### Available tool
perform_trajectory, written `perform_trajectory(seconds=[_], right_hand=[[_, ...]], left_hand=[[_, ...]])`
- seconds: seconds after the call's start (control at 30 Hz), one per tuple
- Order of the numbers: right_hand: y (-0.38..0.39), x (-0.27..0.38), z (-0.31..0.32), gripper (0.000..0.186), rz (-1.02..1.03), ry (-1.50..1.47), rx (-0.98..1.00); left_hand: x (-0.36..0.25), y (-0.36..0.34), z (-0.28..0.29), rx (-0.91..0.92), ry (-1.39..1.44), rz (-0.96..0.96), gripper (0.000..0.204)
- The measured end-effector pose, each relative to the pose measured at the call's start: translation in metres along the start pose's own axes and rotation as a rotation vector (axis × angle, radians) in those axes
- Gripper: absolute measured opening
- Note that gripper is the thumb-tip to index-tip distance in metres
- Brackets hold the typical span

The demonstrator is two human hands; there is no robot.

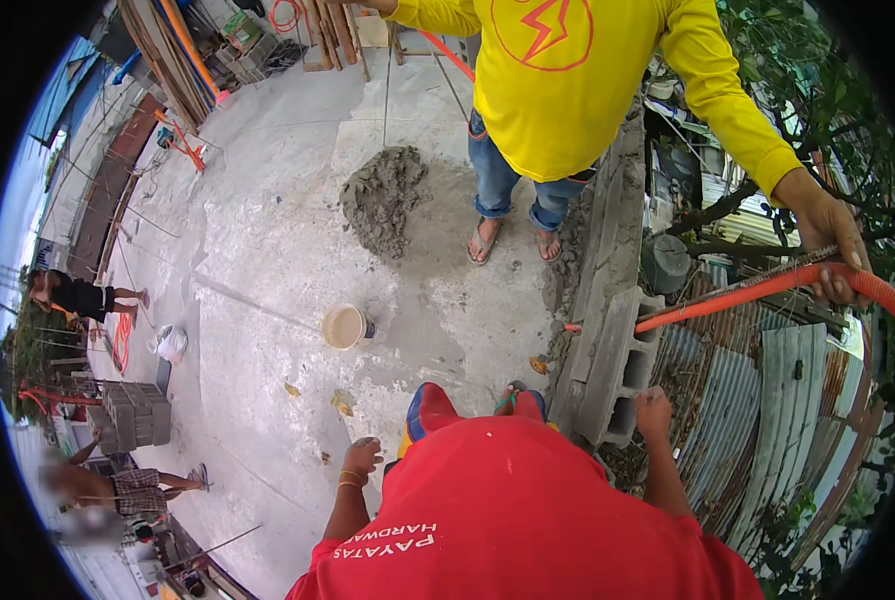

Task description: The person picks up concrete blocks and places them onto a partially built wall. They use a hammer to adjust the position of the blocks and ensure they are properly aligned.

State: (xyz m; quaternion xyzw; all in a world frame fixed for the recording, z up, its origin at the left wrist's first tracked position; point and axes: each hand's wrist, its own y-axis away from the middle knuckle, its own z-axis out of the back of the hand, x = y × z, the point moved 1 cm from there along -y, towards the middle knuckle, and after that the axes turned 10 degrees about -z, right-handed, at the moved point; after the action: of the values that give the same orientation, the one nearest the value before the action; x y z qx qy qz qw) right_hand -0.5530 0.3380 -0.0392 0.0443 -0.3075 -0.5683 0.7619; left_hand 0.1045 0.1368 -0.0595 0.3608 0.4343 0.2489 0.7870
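Observation:
My left hand point(363, 457), with a yellow band at its wrist, hangs beside my red shirt above the concrete slab, fingers curled in and nothing seen in them. On the other side, my right hand point(654, 412) is closed in a loose fist just right of the hollow concrete block point(623, 355) that ends the low wall. No object shows in it. A co-worker in a yellow shirt point(568, 90) faces me, one hand point(833, 240) around an orange corrugated pipe point(768, 295) and a thin bar alongside it. The pipe slants down to the block wall.
A heap of wet mortar point(383, 200) and a pale bucket point(345, 327) stand on the slab point(258, 260). Past the wall are rusty roofing sheets point(728, 400) lower down and branches. At far left are two people, a stack of blocks point(133, 417) and a white sack point(170, 344).

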Motion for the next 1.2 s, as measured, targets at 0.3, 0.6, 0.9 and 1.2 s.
perform_trajectory(seconds=[0.3, 0.6, 0.9, 1.2], right_hand=[[-0.047, 0.092, -0.093, 0.023, 0.274, -0.094, 0.318], [0.03, 0.118, -0.187, 0.026, 0.422, 0.522, 0.526], [0.058, 0.257, -0.295, 0.024, 0.435, 0.402, 0.744], [0.132, 0.46, -0.382, 0.02, 0.585, 0.529, 0.951]], left_hand=[[0.079, -0.005, 0.01, -0.041, 0.157, 0.055, 0.049], [0.159, -0.036, 0.098, -0.173, 0.328, -0.026, 0.056], [0.293, -0.027, 0.167, -0.397, 0.644, 0.204, 0.045], [0.33, -0.003, 0.107, -0.67, 0.794, 0.219, 0.044]])
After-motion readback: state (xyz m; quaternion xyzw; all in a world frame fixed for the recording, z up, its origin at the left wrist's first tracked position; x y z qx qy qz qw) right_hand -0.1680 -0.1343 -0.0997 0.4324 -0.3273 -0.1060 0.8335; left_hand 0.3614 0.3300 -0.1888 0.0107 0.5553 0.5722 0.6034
